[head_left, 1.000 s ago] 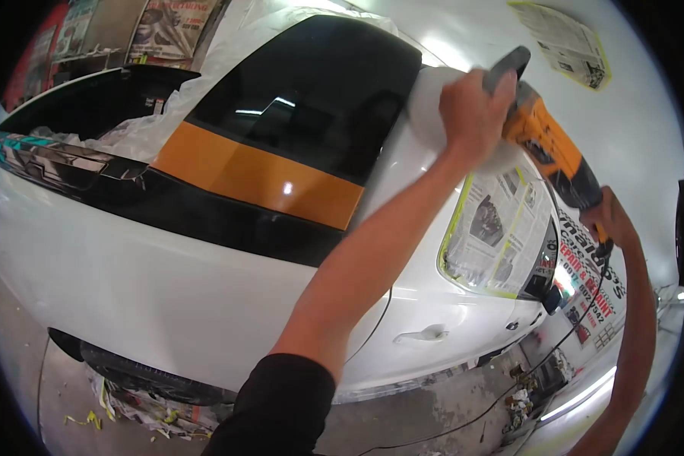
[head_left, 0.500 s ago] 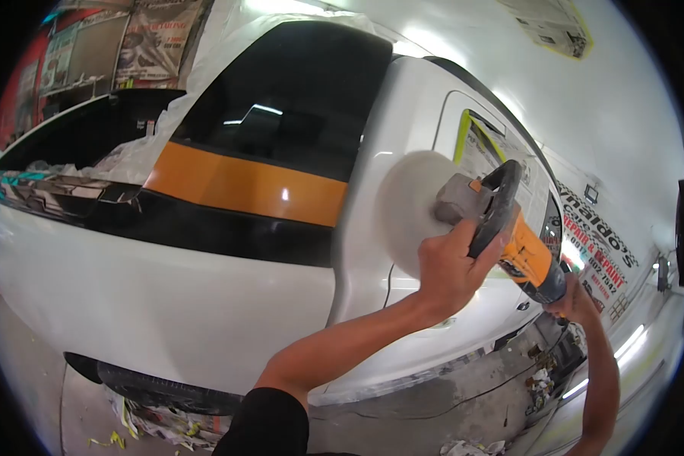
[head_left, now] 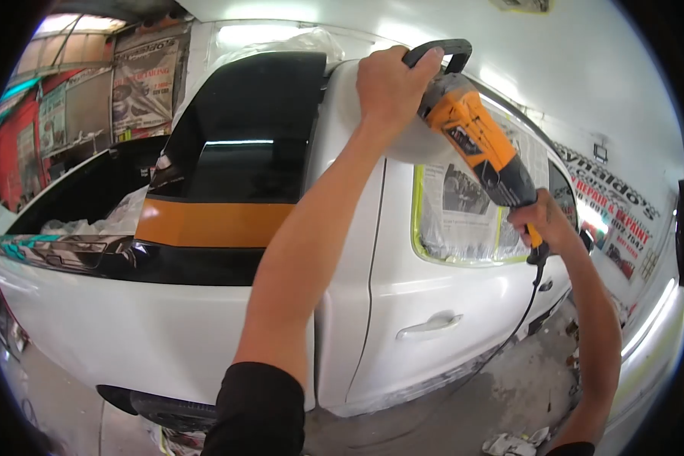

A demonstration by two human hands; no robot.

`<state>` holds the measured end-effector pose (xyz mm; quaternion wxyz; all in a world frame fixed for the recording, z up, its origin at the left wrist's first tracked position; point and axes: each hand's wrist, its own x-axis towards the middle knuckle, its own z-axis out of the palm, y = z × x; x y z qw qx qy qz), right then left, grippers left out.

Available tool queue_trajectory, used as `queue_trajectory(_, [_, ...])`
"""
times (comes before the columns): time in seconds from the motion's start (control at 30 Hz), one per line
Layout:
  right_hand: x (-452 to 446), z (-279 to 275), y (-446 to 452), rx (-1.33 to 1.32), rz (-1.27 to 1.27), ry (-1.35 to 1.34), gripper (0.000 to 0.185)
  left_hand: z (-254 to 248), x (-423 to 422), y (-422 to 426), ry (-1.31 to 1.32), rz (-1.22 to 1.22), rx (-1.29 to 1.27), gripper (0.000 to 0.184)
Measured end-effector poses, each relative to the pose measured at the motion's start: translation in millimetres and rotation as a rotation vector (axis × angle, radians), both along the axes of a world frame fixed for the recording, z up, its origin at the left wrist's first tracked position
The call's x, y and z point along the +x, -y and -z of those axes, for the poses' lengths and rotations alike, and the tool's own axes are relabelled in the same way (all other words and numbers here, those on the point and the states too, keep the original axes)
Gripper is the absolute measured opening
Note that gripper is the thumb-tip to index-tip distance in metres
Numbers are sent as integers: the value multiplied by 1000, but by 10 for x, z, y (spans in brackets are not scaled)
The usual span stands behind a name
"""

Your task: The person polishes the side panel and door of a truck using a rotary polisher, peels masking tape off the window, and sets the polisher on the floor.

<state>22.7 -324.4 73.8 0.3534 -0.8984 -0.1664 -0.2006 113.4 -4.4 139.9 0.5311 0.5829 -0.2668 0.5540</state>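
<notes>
Holds the polisher (head_left: 479, 137) between a left hand (head_left: 391, 87) curled round its front handle (head_left: 463, 52) and a right hand (head_left: 547, 220) wrapped round its tail (head_left: 518, 188), slanting it lengthwise down rightward across the papered window (head_left: 452, 201) of the white truck (head_left: 433, 300), with the pad (head_left: 414, 148) nearer the left hand.

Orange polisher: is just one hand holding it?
No, the left hand grips the loop handle of the orange polisher while the right hand holds its rear end.

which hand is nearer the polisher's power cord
The right hand: it grips the rear of the polisher, close to where the power cord comes out. The left hand is at the tool's other end, on the front handle, farther from the cord.
</notes>
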Motion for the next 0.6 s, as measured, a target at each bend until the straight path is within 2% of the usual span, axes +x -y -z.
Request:
queue_trajectory(0.13, [-390, 857, -5, 4, 49, -213, 68, 725, -564, -53, -60, 13, 106, 46])
queue_trajectory(0.2, [-574, 1405, -144, 152, 108, -259, 61, 1072, -886, -105, -126, -28, 189, 46])
queue_trajectory(0.23, [-662, 1689, -225, 180, 130, -267, 51, 1187, -942, -128, -126, -35, 199, 46])
queue_trajectory(0.3, [-701, 1872, -482, 271, 87, -348, 35, 1314, -966, -177, -165, 52, 264, 45])
queue_trajectory(0.37, [-730, 1822, -840, 395, 19, -416, 19, 1113, -954, -257, -118, -59, 328, 45])
queue_trajectory(0.4, [-665, 1764, -958, 452, -43, -410, 19, 937, -908, -282, -64, -157, 379, 46])
queue_trajectory(0.43, [-555, 1709, -1052, 514, -104, -399, 19, 767, -695, -309, 15, -132, 376, 49])
queue_trajectory(0.5, [-216, 1611, -1175, 514, -296, -263, 19, 324, -385, -388, 70, -220, 382, 59])
queue_trajectory(0.53, [-13, 1589, -1278, 630, -440, -161, 21, 97, -180, -447, 128, -223, 390, 64])
queue_trajectory(0.57, [101, 1448, -1440, 681, -416, -154, 20, -97, -154, -481, 5, -246, 417, 50])
queue_trajectory(0.6, [257, 1378, -1562, 709, -334, -206, 18, -259, -104, -495, 26, -298, 421, 49])
